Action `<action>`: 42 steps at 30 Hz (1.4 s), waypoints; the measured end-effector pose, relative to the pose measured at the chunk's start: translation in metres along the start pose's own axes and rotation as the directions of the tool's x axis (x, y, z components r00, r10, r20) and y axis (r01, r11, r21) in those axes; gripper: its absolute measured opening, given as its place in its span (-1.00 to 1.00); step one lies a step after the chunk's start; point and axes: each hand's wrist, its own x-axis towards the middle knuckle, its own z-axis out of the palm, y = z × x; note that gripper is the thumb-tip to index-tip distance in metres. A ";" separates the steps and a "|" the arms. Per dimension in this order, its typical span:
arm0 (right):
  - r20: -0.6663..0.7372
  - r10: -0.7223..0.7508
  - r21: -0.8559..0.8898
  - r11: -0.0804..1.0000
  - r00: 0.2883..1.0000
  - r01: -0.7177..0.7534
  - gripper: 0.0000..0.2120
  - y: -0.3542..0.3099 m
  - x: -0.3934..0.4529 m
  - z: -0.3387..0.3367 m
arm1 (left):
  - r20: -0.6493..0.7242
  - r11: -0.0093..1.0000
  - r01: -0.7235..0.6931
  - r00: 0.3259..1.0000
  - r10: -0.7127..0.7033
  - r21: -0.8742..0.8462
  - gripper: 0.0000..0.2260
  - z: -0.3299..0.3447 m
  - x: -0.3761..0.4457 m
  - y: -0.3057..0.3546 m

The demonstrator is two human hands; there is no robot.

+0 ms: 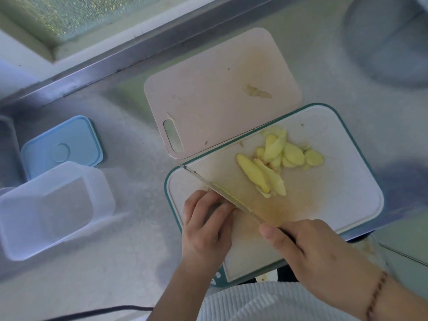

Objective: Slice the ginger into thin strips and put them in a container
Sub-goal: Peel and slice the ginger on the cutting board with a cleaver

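Note:
A pile of peeled yellow ginger slices (278, 162) lies on the white cutting board with a teal rim (347, 181). My right hand (308, 246) grips the handle of a knife (222, 193), whose blade runs diagonally across the board's near left part. My left hand (206, 223) sits right against the blade's left side with its fingers curled down on a ginger piece (207, 187), of which only a pale sliver shows. An empty clear plastic container (14, 228) stands on the counter to the left.
The container's blue lid (62, 147) lies behind it. A pink cutting board (208, 89) with a ginger scrap (257, 92) lies beyond the white one. A blurred metal vessel (389, 38) stands at the far right. A dark cable (92, 312) crosses the near counter.

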 end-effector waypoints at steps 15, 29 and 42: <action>0.011 0.013 -0.082 0.997 1.000 -0.012 -0.25 -0.003 0.003 -0.003 | -0.006 1.000 -0.004 1.000 0.004 -0.009 -0.71 0.001 0.000 0.000; 0.010 0.029 -0.050 0.998 1.000 -0.028 -0.26 -0.004 0.002 -0.003 | -0.006 1.000 -0.012 1.000 0.012 0.002 -0.69 0.000 0.000 0.000; 0.017 0.051 -0.025 0.998 0.999 -0.050 -0.27 -0.004 0.005 -0.001 | 0.013 1.000 0.012 1.000 -0.012 0.025 -0.68 -0.001 0.003 0.003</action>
